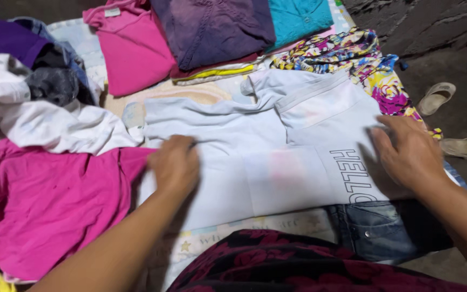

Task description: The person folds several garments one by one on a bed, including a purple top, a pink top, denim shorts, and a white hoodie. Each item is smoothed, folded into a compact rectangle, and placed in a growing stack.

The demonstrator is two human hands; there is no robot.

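A: Grip? L hand [175,164] & R hand [409,152]?
B: Neither clamps anything. Both lie palm-down, fingers loosely apart, pressing the pale blue shirt [277,146] – L on its near-left edge, R on its right side.
A: Doing it well?
B: I'd keep palms flat, smooth outward so creases don't set.
A: Containers?
B: None seen. Left of the shirt: magenta garment [44,205]. Beyond it: pink top [131,48]. Near edge: jeans [374,230].
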